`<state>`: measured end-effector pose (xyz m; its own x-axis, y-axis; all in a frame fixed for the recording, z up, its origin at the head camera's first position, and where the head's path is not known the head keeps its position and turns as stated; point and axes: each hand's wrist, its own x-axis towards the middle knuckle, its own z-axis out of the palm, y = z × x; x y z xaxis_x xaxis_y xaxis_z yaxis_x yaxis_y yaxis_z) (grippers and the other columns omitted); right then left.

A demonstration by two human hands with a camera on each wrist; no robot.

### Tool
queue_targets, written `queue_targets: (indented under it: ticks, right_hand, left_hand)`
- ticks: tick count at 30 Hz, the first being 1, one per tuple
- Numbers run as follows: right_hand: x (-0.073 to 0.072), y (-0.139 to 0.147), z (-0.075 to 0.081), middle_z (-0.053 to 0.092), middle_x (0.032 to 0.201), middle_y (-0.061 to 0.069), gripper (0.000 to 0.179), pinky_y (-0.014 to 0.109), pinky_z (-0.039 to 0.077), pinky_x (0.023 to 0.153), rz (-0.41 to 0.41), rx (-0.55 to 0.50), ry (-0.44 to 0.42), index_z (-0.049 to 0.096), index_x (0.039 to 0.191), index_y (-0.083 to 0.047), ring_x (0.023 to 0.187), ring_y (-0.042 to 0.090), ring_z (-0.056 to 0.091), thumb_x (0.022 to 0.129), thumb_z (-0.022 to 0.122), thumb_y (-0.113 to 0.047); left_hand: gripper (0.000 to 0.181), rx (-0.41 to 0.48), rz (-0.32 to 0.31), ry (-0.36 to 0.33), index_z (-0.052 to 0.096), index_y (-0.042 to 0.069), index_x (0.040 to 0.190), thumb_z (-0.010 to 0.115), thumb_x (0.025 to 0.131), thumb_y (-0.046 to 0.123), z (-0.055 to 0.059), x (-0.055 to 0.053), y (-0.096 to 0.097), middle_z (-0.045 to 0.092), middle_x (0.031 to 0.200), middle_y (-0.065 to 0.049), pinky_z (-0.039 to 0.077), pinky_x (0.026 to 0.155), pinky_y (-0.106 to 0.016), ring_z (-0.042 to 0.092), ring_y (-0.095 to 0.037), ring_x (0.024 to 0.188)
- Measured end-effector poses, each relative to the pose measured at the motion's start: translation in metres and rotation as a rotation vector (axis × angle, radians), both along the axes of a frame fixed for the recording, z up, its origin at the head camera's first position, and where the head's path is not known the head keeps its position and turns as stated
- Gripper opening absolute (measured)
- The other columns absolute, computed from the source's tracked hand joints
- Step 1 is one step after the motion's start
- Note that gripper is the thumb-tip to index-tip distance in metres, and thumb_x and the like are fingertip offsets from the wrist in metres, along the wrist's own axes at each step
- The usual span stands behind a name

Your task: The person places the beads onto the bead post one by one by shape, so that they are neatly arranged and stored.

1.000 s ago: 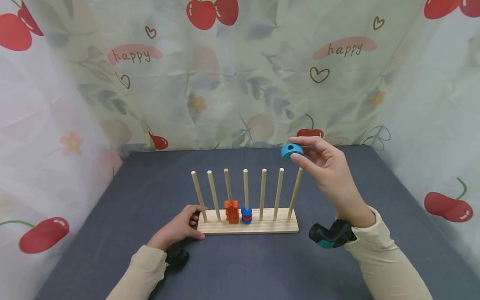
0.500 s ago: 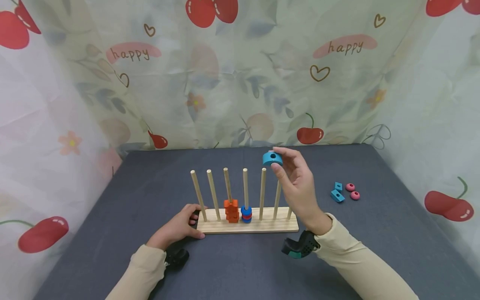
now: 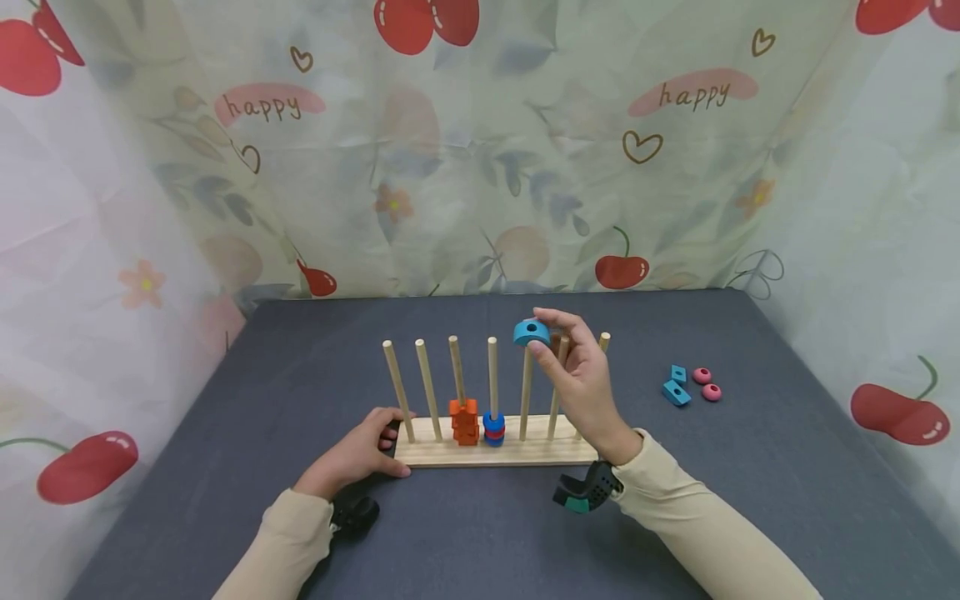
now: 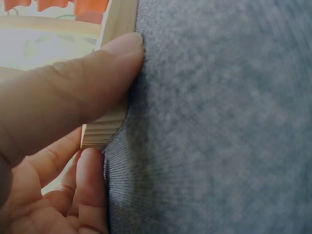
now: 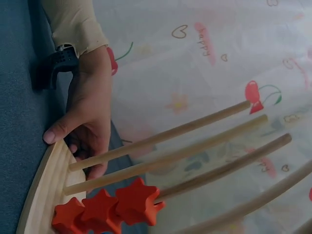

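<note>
- While the left hand [image 3: 367, 446] grips the near end of a wooden base [image 3: 450, 457], its thumb lies along the front edge at the corner and its other fingers bend round the end.
- Raised over the base, the right hand [image 3: 588, 387] pinches a blue arched block [image 3: 525, 337] between thumb and fingers, the gap no wider than the block.
- That block is at the top of the fifth peg [image 3: 525, 400] from the left; whether the two touch, I cannot tell.
- Seven pegs rise from the base, the outer ones leaning outward in the head view.
- Three orange stars [image 5: 105, 209] are stacked on the third peg [image 3: 457, 371].
- Blue and red pieces [image 3: 493, 430] sit low on the fourth peg [image 3: 492, 375].
- Well to the right of the base, two small blue blocks [image 3: 677, 394] lie on the dark desk [image 3: 480, 533], with two pink beads [image 3: 711, 392] just beside them.
- Behind the desk hangs a cloth [image 3: 330, 192] printed with cherries, hearts and the word "happy".
</note>
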<state>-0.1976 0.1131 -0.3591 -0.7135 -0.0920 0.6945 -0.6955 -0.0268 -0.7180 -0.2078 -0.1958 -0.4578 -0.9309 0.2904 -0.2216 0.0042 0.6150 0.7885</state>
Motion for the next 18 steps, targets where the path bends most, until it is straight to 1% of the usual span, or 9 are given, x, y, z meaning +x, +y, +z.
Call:
queue_targets:
  ticks: [4, 10, 14, 18]
  right_hand:
    - [-0.001, 0.0, -0.006, 0.056, 0.115, -0.003, 0.037, 0.018, 0.049, 0.076, 0.021, -0.014, -0.052, 0.046, 0.128, 0.013, 0.087, 0.008, 0.058, 0.092, 0.055, 0.01]
    - [0.002, 0.001, -0.012, 0.058, 0.114, -0.003, 0.036, 0.02, 0.051, 0.085, 0.026, -0.003, -0.155, 0.045, 0.128, 0.01, 0.097, 0.008, 0.062, 0.095, 0.056, 0.003]
    - [0.004, 0.003, -0.019, 0.057, 0.114, 0.001, 0.034, 0.02, 0.05, 0.087, 0.018, 0.042, -0.213, 0.046, 0.127, 0.005, 0.098, 0.008, 0.061, 0.096, 0.056, -0.001]
    - [0.006, 0.006, -0.031, 0.056, 0.114, 0.01, 0.032, 0.02, 0.05, 0.086, -0.006, 0.112, -0.26, 0.047, 0.126, 0.002, 0.097, 0.008, 0.06, 0.096, 0.058, -0.005]
  left_hand:
    - [0.079, -0.001, -0.001, 0.007, 0.05, 0.008, 0.136, 0.088, 0.066, 0.008, 0.0, 0.0, 0.0, 0.042, 0.127, -0.013, 0.041, 0.093, -0.043, 0.045, -0.026, 0.109]
    - [0.08, -0.002, -0.001, 0.01, 0.05, 0.008, 0.136, 0.089, 0.066, 0.008, 0.0, 0.0, 0.001, 0.043, 0.128, -0.014, 0.041, 0.093, -0.042, 0.045, -0.026, 0.109]
    - [0.079, -0.006, -0.005, 0.011, 0.05, 0.008, 0.136, 0.088, 0.066, 0.008, 0.0, 0.0, 0.0, 0.043, 0.127, -0.013, 0.041, 0.092, -0.04, 0.045, -0.025, 0.109]
    - [0.079, -0.004, -0.005, 0.011, 0.05, 0.007, 0.136, 0.088, 0.066, 0.008, -0.001, -0.001, 0.0, 0.042, 0.127, -0.014, 0.041, 0.091, -0.04, 0.045, -0.025, 0.108]
